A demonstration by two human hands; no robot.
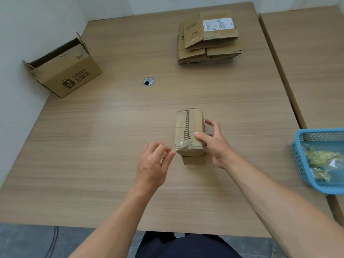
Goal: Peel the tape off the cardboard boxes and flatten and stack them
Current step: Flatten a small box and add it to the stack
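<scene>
- Our left hand (154, 164) pinches the tape (181, 146) end; our right hand (216, 146) grips the small cardboard box (189, 127).
- If we pull too sharply, the tape may tear short.

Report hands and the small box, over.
Left hand pinching tape at near corner. Right hand gripping small box. Nothing in the way.

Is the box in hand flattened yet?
No, the box stands whole, right hand gripping it, left hand pinching its tape.

1 sm. taped box (195, 123), 1 open box (80, 77), 1 flat-box stack (214, 34), 1 blue basket (298, 161).
</scene>
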